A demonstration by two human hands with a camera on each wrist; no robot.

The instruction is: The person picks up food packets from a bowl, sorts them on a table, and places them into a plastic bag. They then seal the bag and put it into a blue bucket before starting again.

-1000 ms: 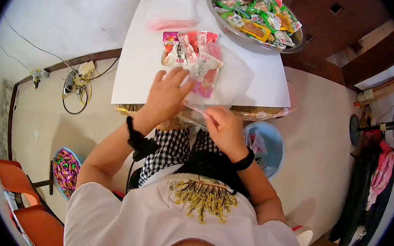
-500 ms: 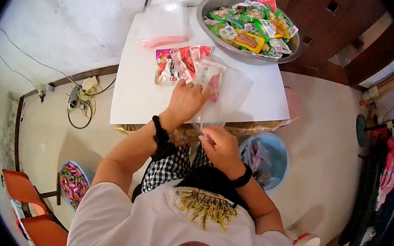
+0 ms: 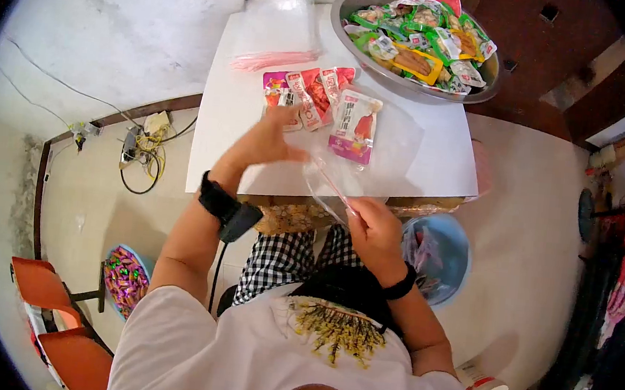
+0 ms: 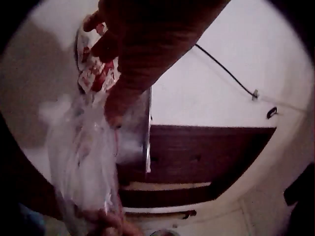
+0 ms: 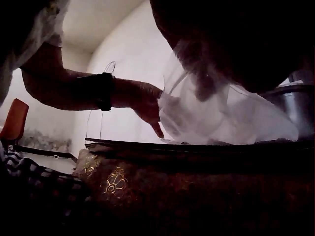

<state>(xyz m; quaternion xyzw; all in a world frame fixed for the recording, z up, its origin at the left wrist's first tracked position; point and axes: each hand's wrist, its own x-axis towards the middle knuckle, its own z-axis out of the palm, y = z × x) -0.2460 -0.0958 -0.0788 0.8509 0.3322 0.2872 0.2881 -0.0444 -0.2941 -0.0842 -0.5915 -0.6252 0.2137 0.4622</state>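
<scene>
My right hand [image 3: 380, 234] pinches the pink-striped mouth of a clear plastic zip bag [image 3: 397, 161] at the table's front edge. The bag spreads back over the white tabletop. A snack pouch [image 3: 355, 128] with a purple lower end overlaps the clear film. Thumb and fingers apart, my left hand [image 3: 269, 143] hovers left of the bag's mouth, holding nothing. Just beyond its fingers lie several red and white snack pouches [image 3: 314, 95], overlapping one another. In the left wrist view the bag [image 4: 86, 157] hangs crumpled below the left thumb.
A stack of clear bags [image 3: 278, 32] with pink edges lies at the table's back left. A steel basin [image 3: 485, 91] full of green and yellow packets stands back right. Below on the floor are a blue bucket [image 3: 455, 259] and a tub of purple-wrapped pieces [image 3: 127, 279].
The left hand reached over the bag and pouch, then drew back left with its fingers spread. The purple-ended pouch now shows fully. The right hand keeps its pinch on the bag's mouth.
</scene>
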